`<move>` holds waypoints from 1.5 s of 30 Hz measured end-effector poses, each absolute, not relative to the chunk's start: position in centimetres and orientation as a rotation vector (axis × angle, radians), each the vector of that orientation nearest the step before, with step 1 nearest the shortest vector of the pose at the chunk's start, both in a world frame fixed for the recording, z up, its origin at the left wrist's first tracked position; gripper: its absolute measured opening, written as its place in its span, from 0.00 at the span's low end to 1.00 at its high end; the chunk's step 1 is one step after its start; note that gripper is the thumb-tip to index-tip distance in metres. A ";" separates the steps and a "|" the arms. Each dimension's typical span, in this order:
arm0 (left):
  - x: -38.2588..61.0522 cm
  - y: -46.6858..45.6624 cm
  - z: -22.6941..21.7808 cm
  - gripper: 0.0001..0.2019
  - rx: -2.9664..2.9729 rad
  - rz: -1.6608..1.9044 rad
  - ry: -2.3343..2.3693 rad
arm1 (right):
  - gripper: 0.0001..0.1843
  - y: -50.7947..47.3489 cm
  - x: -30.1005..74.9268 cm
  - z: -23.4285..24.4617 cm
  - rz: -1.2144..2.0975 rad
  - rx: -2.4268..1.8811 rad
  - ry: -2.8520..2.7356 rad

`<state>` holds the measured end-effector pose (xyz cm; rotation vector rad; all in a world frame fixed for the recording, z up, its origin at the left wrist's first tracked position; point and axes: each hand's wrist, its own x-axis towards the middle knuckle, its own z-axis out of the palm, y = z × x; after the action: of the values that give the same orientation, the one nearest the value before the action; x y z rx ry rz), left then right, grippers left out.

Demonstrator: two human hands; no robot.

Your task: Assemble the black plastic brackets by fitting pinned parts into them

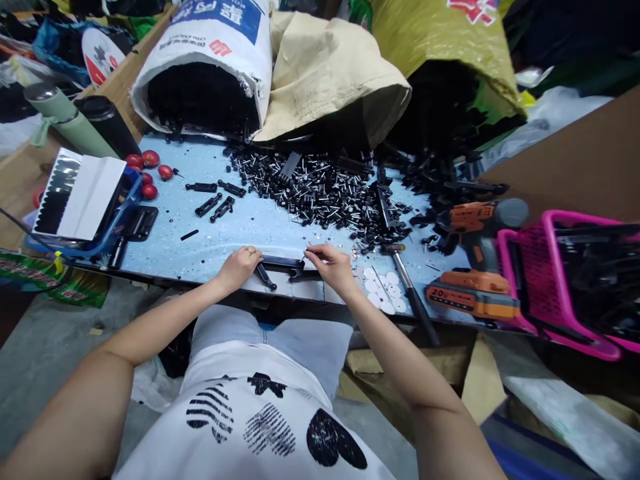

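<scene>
Near the table's front edge, my left hand (pixel 239 268) is closed on the left end of a long black plastic bar (pixel 281 262). A short black arm (pixel 266 276) slants toward me from that end. At the bar's other end is my right hand (pixel 334 265), thumb and fingertips pinched together; whatever they hold is too small to make out. A black piece (pixel 299 271) with a hooked end sits below the bar, close to the right fingertips. Beyond my hands spreads a heap of small black parts and silver pins (pixel 325 193).
Several assembled black pieces (pixel 207 205) lie at left, near red fruits (pixel 151 159) and a blue basket (pixel 100 248). On the right are a hammer (pixel 413 293), white discs (pixel 387 290), an orange cordless drill (pixel 475 267) and a pink basket (pixel 545 267). Sacks (pixel 340 67) line the back.
</scene>
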<state>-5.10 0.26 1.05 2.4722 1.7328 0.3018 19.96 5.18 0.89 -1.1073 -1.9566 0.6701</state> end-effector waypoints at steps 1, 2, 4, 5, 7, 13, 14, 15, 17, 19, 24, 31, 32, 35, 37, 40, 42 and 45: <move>-5.3 -0.1 0.4 0.13 2.503 0.389 1.743 | 0.11 5.0 20.0 0.6 0.607 -1.082 -1.993; -5.5 -0.4 -0.1 0.14 2.542 0.472 1.752 | 0.10 4.8 20.1 0.4 0.544 -1.057 -2.040; -5.6 -0.8 -0.8 0.16 2.648 0.610 1.732 | 0.09 4.7 20.4 0.0 0.402 -1.010 -2.150; -5.5 -0.8 -1.1 0.16 2.716 0.667 1.685 | 0.09 4.6 20.5 -0.2 0.330 -0.988 -2.203; -4.8 -0.6 -1.4 0.16 2.840 0.705 1.522 | 0.08 4.4 20.8 -0.7 0.214 -0.943 -2.282; -0.2 0.8 -0.7 0.27 2.783 0.412 1.312 | 0.19 3.9 22.2 -3.1 0.213 -0.856 -2.363; 0.6 1.0 -0.5 0.30 2.700 0.343 1.363 | 0.22 3.9 22.4 -3.5 0.238 -0.871 -2.389; 1.2 1.2 -0.4 0.32 2.622 0.286 1.410 | 0.24 3.9 22.7 -3.8 0.262 -0.895 -2.418; 2.0 1.5 -0.2 0.29 2.525 0.228 1.462 | 0.25 4.0 23.1 -4.2 0.283 -0.949 -2.486; 2.3 1.7 -0.2 0.25 2.507 0.217 1.451 | 0.24 4.3 23.4 -4.4 0.289 -0.943 -2.586; 1.9 1.4 0.1 0.25 2.538 0.206 1.430 | 0.24 5.9 24.2 -3.7 0.253 -0.733 -2.770; -0.8 0.5 0.8 0.23 2.749 0.113 1.381 | 0.33 5.9 24.7 -1.1 0.030 -1.054 -2.781; -1.4 0.7 0.8 0.22 2.727 0.125 1.391 | 0.34 5.6 24.5 -0.7 0.076 -1.038 -2.774; -2.7 1.4 1.1 0.25 2.642 0.229 1.414 | 0.34 4.7 23.7 1.1 0.252 -0.858 -2.742; -3.2 1.2 1.7 0.27 2.605 0.351 1.376 | 0.33 4.0 23.2 2.7 0.342 -0.728 -2.722; -3.2 -0.7 3.7 0.27 2.502 0.585 1.224 | 0.31 2.5 22.5 5.6 0.485 -0.561 -2.662; -2.8 -2.9 5.4 0.28 2.353 0.740 1.081 | 0.30 1.3 21.9 7.2 0.655 -0.412 -2.558; -2.0 -5.7 7.6 0.30 2.081 0.849 0.959 | 0.31 -0.3 21.0 8.2 0.986 -0.257 -2.365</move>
<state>-2.00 -5.70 7.58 2.0812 0.9591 0.8488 20.96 -0.31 8.18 -0.2571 -2.3647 0.9857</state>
